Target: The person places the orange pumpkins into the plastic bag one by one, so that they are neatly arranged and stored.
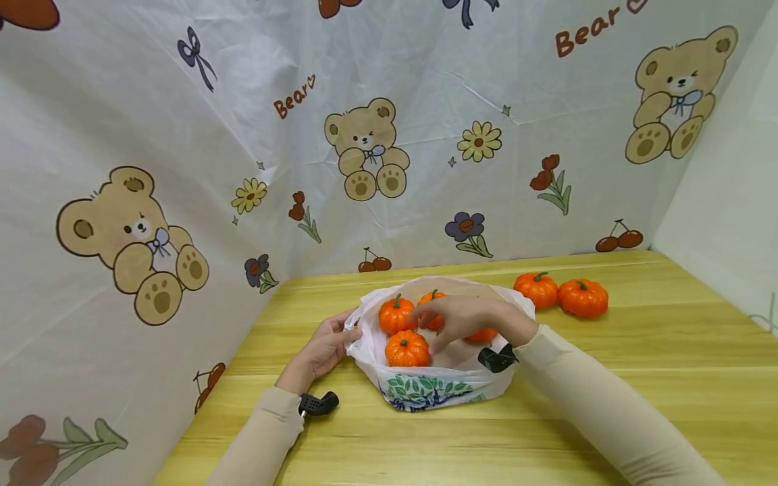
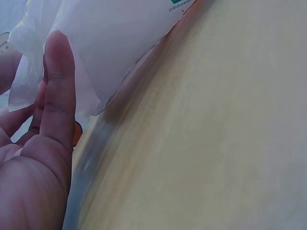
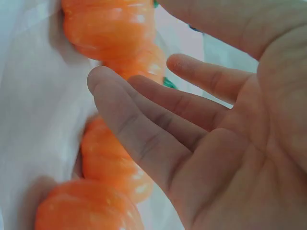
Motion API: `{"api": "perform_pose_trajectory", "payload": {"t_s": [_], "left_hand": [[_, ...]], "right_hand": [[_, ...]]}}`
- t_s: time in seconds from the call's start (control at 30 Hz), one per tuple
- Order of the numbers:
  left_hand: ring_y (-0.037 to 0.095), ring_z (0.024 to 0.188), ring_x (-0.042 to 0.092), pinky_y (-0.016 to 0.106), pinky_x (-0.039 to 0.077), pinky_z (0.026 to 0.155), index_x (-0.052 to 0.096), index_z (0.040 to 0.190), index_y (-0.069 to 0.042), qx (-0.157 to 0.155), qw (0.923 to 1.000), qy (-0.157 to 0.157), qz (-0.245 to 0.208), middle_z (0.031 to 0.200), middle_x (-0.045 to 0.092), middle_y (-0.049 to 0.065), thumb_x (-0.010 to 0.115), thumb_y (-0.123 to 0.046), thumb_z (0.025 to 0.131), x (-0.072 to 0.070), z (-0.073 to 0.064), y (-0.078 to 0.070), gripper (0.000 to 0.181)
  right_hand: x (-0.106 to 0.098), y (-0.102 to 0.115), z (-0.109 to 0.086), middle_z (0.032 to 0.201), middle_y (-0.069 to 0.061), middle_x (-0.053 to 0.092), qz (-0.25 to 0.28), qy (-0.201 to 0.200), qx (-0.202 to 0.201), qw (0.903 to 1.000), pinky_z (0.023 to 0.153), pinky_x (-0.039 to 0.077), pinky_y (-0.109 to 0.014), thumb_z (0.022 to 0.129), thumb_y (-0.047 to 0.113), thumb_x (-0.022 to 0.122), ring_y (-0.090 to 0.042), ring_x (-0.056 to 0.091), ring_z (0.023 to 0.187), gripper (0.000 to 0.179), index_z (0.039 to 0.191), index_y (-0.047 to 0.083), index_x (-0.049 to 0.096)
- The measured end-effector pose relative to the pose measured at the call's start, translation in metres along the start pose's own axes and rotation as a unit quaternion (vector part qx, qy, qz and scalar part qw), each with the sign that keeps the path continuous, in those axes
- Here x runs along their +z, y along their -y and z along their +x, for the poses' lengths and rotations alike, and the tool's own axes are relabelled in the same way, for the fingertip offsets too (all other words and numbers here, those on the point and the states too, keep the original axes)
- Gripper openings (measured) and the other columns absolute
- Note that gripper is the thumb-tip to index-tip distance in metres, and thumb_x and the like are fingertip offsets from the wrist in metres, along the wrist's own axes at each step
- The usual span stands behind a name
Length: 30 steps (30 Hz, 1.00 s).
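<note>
A white plastic bag with a green leaf print lies with its mouth spread wide. My left hand pinches the bag's left edge between thumb and fingers, and the left wrist view shows the thin plastic gathered there. Inside sit several small orange pumpkins with green stems, among them a front pumpkin and a left pumpkin. Over the bag's mouth hangs my right hand, palm down, fingers loosely bent and holding nothing. It partly hides a pumpkin at the bag's right side.
Two more orange pumpkins, one at left and one at right, stand on the wooden table just right of the bag. A bear-printed cloth hangs behind the table and along its left side. A white wall bounds the right.
</note>
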State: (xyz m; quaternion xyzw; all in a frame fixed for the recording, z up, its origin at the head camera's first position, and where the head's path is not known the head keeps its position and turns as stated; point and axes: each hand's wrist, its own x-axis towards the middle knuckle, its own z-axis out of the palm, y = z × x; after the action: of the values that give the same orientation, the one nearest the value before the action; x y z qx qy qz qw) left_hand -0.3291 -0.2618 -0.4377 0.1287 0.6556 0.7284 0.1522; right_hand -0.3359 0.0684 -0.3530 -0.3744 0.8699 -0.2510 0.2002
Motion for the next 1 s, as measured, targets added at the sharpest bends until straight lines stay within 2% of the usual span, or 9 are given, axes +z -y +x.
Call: {"api": "perform_pose_trajectory", "payload": {"t_s": [0.17, 0.33, 0.47, 0.57, 0.67, 1.0], "left_hand": [[0.016, 0.113, 0.069, 0.032, 0.061, 0.092, 0.032, 0.160, -0.001, 0.002, 1.0000, 0.001, -0.003, 0.159, 0.039, 0.023, 0.060, 0.002, 0.098, 0.000, 0.000, -0.001, 0.068], [0.017, 0.112, 0.070, 0.032, 0.062, 0.091, 0.032, 0.159, 0.000, 0.006, 1.0000, 0.006, -0.004, 0.155, 0.045, 0.021, 0.060, 0.002, 0.098, -0.001, 0.001, 0.001, 0.068], [0.017, 0.111, 0.069, 0.031, 0.062, 0.090, 0.031, 0.160, 0.000, 0.006, 1.0000, 0.007, -0.002, 0.155, 0.043, 0.021, 0.059, 0.002, 0.098, -0.001, 0.002, 0.003, 0.068], [0.016, 0.113, 0.069, 0.031, 0.062, 0.091, 0.030, 0.160, 0.000, 0.005, 1.0000, 0.006, -0.001, 0.159, 0.040, 0.023, 0.059, 0.002, 0.099, -0.001, 0.002, 0.003, 0.068], [0.016, 0.114, 0.069, 0.031, 0.062, 0.092, 0.031, 0.160, -0.001, 0.004, 1.0000, 0.004, 0.001, 0.160, 0.038, 0.024, 0.059, 0.003, 0.099, 0.001, 0.002, 0.001, 0.068], [0.016, 0.111, 0.070, 0.030, 0.062, 0.090, 0.031, 0.160, 0.000, 0.003, 1.0000, 0.002, 0.002, 0.157, 0.040, 0.025, 0.057, 0.004, 0.098, 0.002, -0.001, 0.000, 0.067]], "right_hand": [[-0.007, -0.003, -0.019, 0.137, -0.005, 0.066, -0.016, -0.023, -0.026, 0.9993, 0.110, 0.050, -0.047, 0.087, 0.031, 0.081, -0.026, 0.065, 0.121, 0.054, 0.137, 0.024, 0.062], [-0.009, -0.011, -0.035, 0.132, -0.004, 0.070, -0.038, -0.054, -0.040, 0.9970, 0.103, 0.056, -0.045, 0.089, 0.034, 0.080, -0.024, 0.068, 0.116, 0.053, 0.136, 0.018, 0.064], [-0.012, -0.020, -0.047, 0.132, -0.011, 0.068, 0.001, -0.057, -0.045, 0.9974, 0.100, 0.058, -0.044, 0.092, 0.028, 0.078, -0.029, 0.068, 0.114, 0.049, 0.137, 0.013, 0.063], [-0.018, -0.028, -0.057, 0.136, -0.016, 0.065, 0.057, -0.051, -0.031, 0.9966, 0.101, 0.058, -0.044, 0.094, 0.024, 0.076, -0.033, 0.066, 0.118, 0.049, 0.139, 0.010, 0.060], [-0.027, -0.035, -0.069, 0.138, -0.017, 0.063, 0.086, -0.058, -0.011, 0.9946, 0.103, 0.057, -0.045, 0.095, 0.026, 0.075, -0.033, 0.064, 0.122, 0.052, 0.141, 0.009, 0.058], [-0.052, -0.062, -0.107, 0.137, -0.016, 0.063, 0.107, -0.110, 0.023, 0.9878, 0.099, 0.059, -0.040, 0.096, 0.028, 0.073, -0.029, 0.064, 0.122, 0.053, 0.143, 0.009, 0.057]]}}
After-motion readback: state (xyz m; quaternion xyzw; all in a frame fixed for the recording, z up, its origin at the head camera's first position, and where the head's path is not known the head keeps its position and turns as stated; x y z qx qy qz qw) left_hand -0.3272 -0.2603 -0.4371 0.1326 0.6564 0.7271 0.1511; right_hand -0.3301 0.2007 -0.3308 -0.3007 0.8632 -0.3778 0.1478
